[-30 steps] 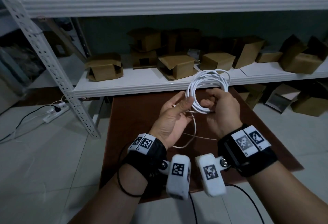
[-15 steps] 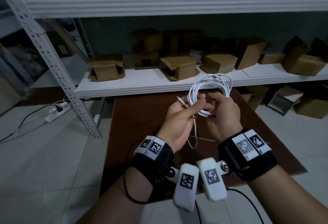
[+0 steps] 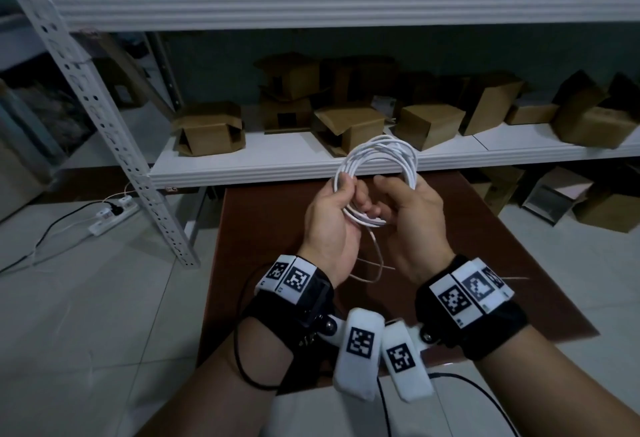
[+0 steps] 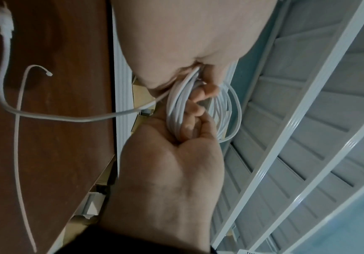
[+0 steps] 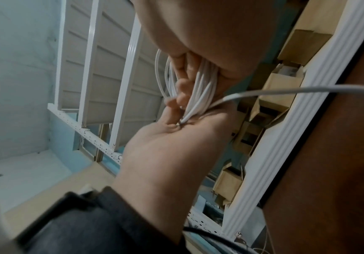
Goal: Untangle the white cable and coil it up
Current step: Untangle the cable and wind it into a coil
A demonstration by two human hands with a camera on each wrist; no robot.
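The white cable (image 3: 377,159) is wound into a round coil of several loops, held upright above the brown table (image 3: 263,263). My left hand (image 3: 334,208) curls its fingers round the coil's lower left part (image 4: 176,106). My right hand (image 3: 401,204) grips the same bundle (image 5: 200,89) from the right, close against the left hand. A loose tail (image 3: 375,253) hangs from the bundle toward the table. In the left wrist view the tail ends in a white plug (image 4: 3,22).
A thin white strip (image 4: 19,137) lies on the table under the hands. Behind the table runs a white shelf (image 3: 277,166) with several cardboard boxes (image 3: 207,130). A perforated metal upright (image 3: 114,131) slants at left, and a power strip (image 3: 112,216) lies on the floor.
My left hand went from loosely handling the tail end to gripping the coil itself. The tail now hangs free below. Both hands have drawn closer together.
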